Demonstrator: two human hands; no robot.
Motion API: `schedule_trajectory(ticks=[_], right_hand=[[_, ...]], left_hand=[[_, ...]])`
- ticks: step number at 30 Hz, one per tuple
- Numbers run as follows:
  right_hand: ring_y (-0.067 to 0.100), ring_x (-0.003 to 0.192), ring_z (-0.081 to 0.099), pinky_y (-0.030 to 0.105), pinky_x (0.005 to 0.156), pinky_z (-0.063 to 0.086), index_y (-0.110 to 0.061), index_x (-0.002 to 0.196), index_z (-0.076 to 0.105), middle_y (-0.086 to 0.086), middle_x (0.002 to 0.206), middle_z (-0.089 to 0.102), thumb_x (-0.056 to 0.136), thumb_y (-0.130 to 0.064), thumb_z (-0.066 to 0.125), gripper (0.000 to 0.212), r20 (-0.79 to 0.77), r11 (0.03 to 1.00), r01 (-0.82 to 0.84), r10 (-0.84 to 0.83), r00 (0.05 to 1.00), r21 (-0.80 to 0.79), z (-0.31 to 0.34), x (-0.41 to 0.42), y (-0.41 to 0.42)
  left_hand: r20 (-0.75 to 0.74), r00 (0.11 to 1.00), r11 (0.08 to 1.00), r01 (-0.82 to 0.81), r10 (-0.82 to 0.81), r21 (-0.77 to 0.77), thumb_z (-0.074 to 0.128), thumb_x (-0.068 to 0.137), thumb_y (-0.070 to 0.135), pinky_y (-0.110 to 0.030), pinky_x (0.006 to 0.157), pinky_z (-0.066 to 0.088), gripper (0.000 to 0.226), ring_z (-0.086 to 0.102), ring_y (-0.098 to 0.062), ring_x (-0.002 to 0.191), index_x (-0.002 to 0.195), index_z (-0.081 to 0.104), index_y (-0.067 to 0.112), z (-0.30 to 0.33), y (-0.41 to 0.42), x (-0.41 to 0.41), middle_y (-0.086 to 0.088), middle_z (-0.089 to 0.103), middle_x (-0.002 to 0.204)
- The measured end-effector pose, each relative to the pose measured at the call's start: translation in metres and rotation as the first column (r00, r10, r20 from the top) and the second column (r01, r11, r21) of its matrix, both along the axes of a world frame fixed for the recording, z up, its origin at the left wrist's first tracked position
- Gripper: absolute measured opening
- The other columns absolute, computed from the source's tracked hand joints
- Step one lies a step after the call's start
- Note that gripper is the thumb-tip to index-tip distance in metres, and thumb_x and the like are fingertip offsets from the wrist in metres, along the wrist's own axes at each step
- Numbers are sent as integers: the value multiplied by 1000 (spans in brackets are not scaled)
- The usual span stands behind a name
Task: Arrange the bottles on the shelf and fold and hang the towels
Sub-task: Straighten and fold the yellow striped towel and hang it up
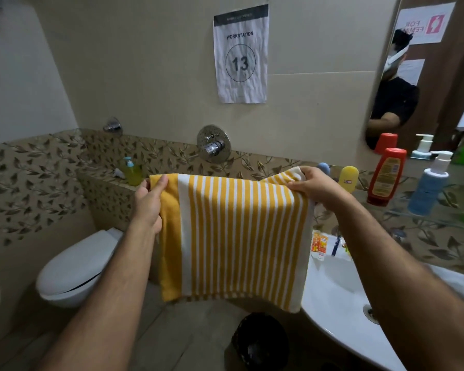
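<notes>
Both hands pinch the yellow striped towel's (236, 236) top corners, left hand (148, 202) and right hand (316, 186) well apart, spreading it in the air above the sink's (332, 298) left edge. Bottles (383, 175) stand on the glass shelf (423, 218) beyond.

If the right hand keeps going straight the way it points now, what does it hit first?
The right hand, gripping the towel, points up-left toward the wall. Probably the blue-capped bottle just beyond its fingers, though depth is unclear.

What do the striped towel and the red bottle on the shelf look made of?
Striped towel: soft woven cloth, likely cotton; it drapes limp from both hands, matte. Red bottle: probably plastic, glossy, with highlights on its cap and a printed label.
</notes>
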State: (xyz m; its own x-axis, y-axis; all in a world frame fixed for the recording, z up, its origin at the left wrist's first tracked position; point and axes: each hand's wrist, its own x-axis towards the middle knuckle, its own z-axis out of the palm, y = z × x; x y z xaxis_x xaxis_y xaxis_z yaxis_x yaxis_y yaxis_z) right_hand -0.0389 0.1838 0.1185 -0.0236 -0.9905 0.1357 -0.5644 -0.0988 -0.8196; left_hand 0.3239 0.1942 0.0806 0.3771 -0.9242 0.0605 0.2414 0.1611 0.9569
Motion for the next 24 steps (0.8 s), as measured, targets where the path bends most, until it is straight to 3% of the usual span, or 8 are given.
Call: schedule_trajectory(ticks=[4,6,9,13,17,20,22,24], right_hand=[[23,104,64,41,86,57,-12,127,58,6,113,66,87,-28,72,45,44,998,49,-48,998,-38,-4,-2,-5],[22,100,67,36,78,57,-11,122,62,5,107,69,87,-30,72,41,152,999,37,-32,988,-28,-7,-5,-8],[29,103,68,43,86,56,-8,118,63,15,113,69,82,-29,76,43,337,1000,-19,23,941,-16,-9,-11,-13],[33,115,59,54,97,51,-16,144,38,12,135,50,82,-19,78,75,481,998,58,-36,876,-30,-6,-11,-16],[30,109,63,50,93,55,-22,139,49,15,131,55,89,-10,68,55,284,997,-38,54,957,-61,-5,-13,-14],[23,106,63,35,83,57,-17,132,57,8,124,62,93,-12,63,40,12,990,-81,82,997,-112,-4,-15,-12],[20,101,63,32,82,52,-13,123,65,6,113,67,96,-16,60,28,-214,979,-82,41,976,-187,-3,-15,-13],[19,94,62,31,79,47,-12,113,68,6,105,69,97,-18,57,20,-327,964,-71,-17,945,-256,-4,-14,-16]], left_hand=[[71,997,999,-15,18,-47,74,81,41,-36,74,58,19,72,-15,88,96,69,31,-4,-1,5,4,76,91],[73,997,998,-32,36,-56,77,79,38,-38,77,58,17,72,-17,89,92,71,29,-7,0,9,0,75,92],[67,996,997,-52,56,-54,80,76,36,-33,69,58,20,72,-17,86,91,71,26,-8,3,13,-2,75,91],[81,990,991,-112,117,-67,81,76,34,-22,54,56,20,72,-9,73,91,70,26,-3,7,10,5,75,81],[112,975,978,-178,190,-111,79,79,34,-27,67,59,15,72,-11,84,88,69,28,1,13,6,4,74,90],[152,963,969,-199,220,-146,77,80,37,-33,77,59,14,70,-15,91,88,67,31,4,20,5,4,72,95],[192,955,965,-191,225,-179,76,81,38,-36,81,58,14,69,-17,95,89,66,32,6,23,5,3,70,97],[235,943,958,-182,234,-221,74,82,38,-38,81,58,11,68,-17,94,88,66,33,9,27,3,5,70,94]])
